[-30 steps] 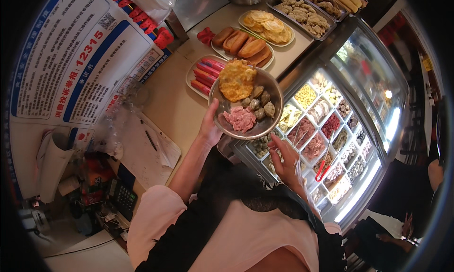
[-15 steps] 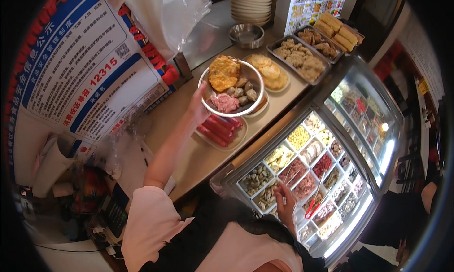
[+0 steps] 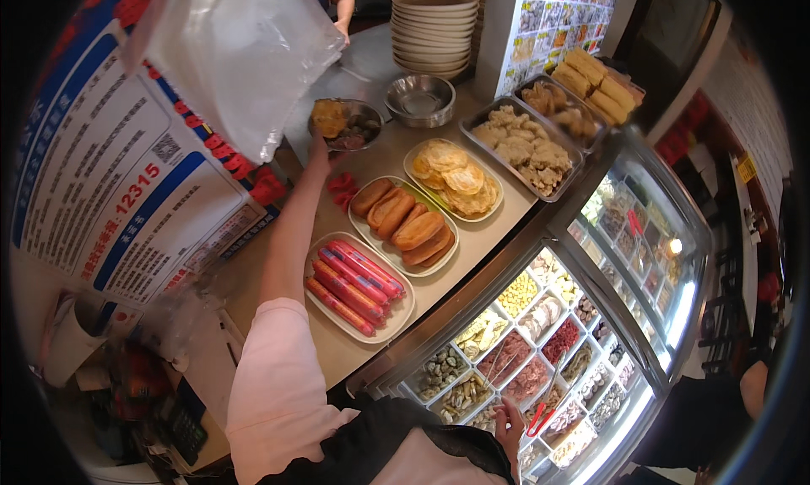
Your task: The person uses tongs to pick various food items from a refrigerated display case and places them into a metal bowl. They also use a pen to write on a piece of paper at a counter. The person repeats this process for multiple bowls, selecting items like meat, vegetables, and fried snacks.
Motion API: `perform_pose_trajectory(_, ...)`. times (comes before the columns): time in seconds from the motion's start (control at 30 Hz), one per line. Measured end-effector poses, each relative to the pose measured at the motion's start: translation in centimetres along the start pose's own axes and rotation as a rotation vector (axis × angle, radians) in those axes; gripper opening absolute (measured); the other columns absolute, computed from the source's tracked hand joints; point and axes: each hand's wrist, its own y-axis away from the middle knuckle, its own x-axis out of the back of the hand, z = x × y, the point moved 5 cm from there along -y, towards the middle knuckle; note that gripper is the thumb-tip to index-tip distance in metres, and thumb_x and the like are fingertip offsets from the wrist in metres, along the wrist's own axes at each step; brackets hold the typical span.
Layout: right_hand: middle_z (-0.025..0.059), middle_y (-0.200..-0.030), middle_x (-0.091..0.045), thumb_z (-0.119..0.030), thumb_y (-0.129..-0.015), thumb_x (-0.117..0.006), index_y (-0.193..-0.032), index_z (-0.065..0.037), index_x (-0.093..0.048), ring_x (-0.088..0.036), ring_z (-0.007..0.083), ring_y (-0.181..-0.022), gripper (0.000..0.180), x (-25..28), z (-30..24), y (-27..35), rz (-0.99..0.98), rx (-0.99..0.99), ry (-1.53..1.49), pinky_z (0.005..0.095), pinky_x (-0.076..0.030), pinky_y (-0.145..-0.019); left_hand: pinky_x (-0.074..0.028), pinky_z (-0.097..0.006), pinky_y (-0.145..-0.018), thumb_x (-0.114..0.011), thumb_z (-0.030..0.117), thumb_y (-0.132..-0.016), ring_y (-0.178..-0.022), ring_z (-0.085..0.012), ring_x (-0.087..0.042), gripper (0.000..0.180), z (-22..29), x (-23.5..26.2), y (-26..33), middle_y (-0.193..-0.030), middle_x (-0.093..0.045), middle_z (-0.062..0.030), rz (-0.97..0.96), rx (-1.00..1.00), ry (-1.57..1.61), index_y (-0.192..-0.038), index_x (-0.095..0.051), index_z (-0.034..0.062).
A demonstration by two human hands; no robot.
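My left hand (image 3: 321, 142) reaches out over the counter, closed on the rim of a metal bowl (image 3: 369, 112). Inside the bowl lie a browned fried egg (image 3: 329, 116), pink minced meat and dark round pieces. The bowl is beside a stack of empty steel bowls (image 3: 420, 99). My right hand (image 3: 509, 423) hangs low by the glass display case, fingers loosely bent and apart, with nothing seen in it. Close to it, but apart, are red-handled tongs (image 3: 540, 419) lying on the food trays.
Oval plates hold wrapped sausages (image 3: 354, 287), fried dough pieces (image 3: 405, 223) and fried eggs (image 3: 456, 177). Trays of fried meat (image 3: 527, 148) stand behind the case. Clear plastic bags (image 3: 236, 55) hang at left; a stack of pale bowls (image 3: 433, 29) is behind. Another person's arm (image 3: 342, 4) shows at top.
My left hand has carried the bowl away from above the plates, to the back left beside the steel bowls. The view has shifted, and my right hand stays near the display case.
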Motion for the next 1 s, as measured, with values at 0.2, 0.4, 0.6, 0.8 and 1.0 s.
perform_pose_trajectory(0.2,0.0095,-0.074,-0.058,-0.002,-0.080,-0.045,-0.100,0.001,-0.053,-0.056,0.0135,-0.058,0.022,0.8,1.2,0.1,0.048,-0.057,0.131,0.0235,-0.044,-0.054,-0.048,-0.040,-0.068,-0.031,0.050,-0.083,-0.067,-0.0301,-0.059,0.058,-2.7,-0.4,-3.0,-0.079,-0.060,-0.0166,0.099,-0.063,-0.084,-0.113,-0.038,0.0008)
perform_pose_trajectory(0.4,0.0092,-0.078,-0.056,-0.013,-0.083,-0.047,-0.108,-0.001,-0.049,-0.052,0.0117,-0.058,0.027,3.6,21.7,2.6,-0.066,-0.597,0.004,0.0227,-0.043,-0.055,-0.042,-0.039,-0.076,-0.040,0.040,-0.081,-0.082,-0.0282,-0.054,0.048,-1.1,-0.8,-4.8,-0.090,-0.057,-0.0169,0.116,-0.335,-0.333,-0.108,-0.045,0.0005)
perform_pose_trajectory(0.6,0.0087,-0.080,-0.056,-0.007,-0.084,-0.045,-0.104,0.002,-0.051,-0.052,0.0121,-0.062,0.023,-2.0,3.3,-1.5,-0.246,-0.147,0.069,0.0221,-0.043,-0.056,-0.037,-0.040,-0.082,-0.054,0.025,-0.070,-0.097,-0.0334,-0.046,0.044,-0.8,-6.0,11.4,-0.104,-0.047,-0.0219,0.732,-0.629,-0.523,-0.103,-0.045,-0.0023)
perform_pose_trajectory(0.8,0.0086,-0.078,-0.055,0.001,-0.083,-0.043,-0.093,0.004,-0.054,-0.054,0.0122,-0.069,0.015,-18.1,-18.5,0.3,-0.612,0.464,-0.116,0.0217,-0.044,-0.059,-0.039,-0.023,-0.069,-0.052,0.008,-0.080,-0.078,-0.0072,-0.049,0.007,0.7,-3.1,49.0,-0.081,-0.055,-0.0050,-0.078,-0.833,-0.396,-0.081,-0.052,0.0017)
perform_pose_trajectory(1.0,0.0087,-0.086,-0.053,0.003,-0.073,-0.048,-0.092,-0.004,-0.055,-0.054,0.0252,-0.068,0.021,-38.0,-25.1,7.5,-0.912,1.172,0.132,0.0304,-0.045,-0.059,-0.041,-0.024,-0.068,-0.043,0.005,-0.082,-0.072,-0.0106,-0.052,0.010,0.1,22.0,64.5,-0.074,-0.055,-0.0041,0.734,-0.666,-0.814,-0.083,-0.052,0.0009)
